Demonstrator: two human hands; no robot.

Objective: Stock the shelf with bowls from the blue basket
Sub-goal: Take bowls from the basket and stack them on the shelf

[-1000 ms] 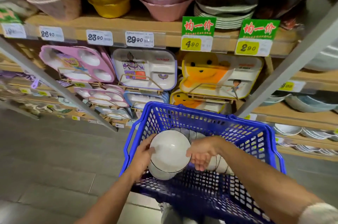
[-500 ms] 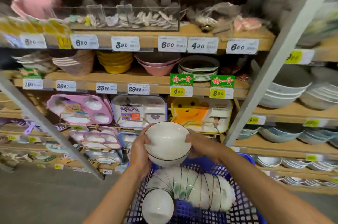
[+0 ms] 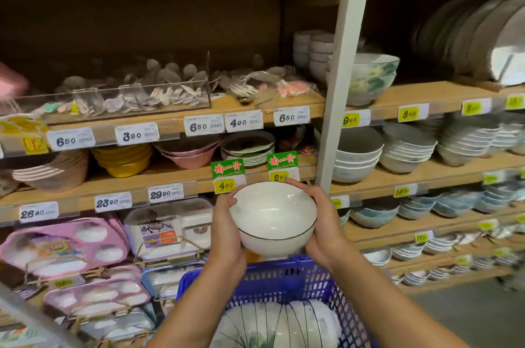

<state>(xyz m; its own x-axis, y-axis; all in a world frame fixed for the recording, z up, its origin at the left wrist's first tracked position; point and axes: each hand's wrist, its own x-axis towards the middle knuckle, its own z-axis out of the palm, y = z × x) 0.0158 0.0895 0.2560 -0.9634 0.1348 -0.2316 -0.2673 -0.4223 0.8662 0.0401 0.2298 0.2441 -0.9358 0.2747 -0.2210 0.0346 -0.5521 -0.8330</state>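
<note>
A white bowl (image 3: 272,214) with a thin dark line on its rim is held between both hands, above the far rim of the blue basket (image 3: 255,282) and in front of the shelf edge. The left hand (image 3: 227,231) is placed on the left side of the bowl, with the thumb laid at the rim and the fingers curled around the outer wall. The right hand (image 3: 321,222) grasps the right side, its fingertips bent over the far rim. Both forearms are stretched forward from the bottom of the view. The bowl is tilted, so that its inside is turned toward the camera.

In the basket a row of more bowls (image 3: 272,325), white with dark lines, is seen lying on its side.

The wooden shelf (image 3: 170,180) behind the bowl is filled with a stack of yellow bowls (image 3: 122,160), pink bowls (image 3: 190,155) and a stack of plates (image 3: 247,148). Two green price tags (image 3: 227,174) are fixed at its edge, just behind the held bowl. On the board above, a clear box (image 3: 113,100) with small pieces is placed. Below, pink trays (image 3: 62,245) are stood on wire racks. A pale upright post (image 3: 338,77) divides the shelving; to the right of it, grey and white bowls (image 3: 358,157) are stacked. A grey floor (image 3: 468,316) is visible at the lower right.
</note>
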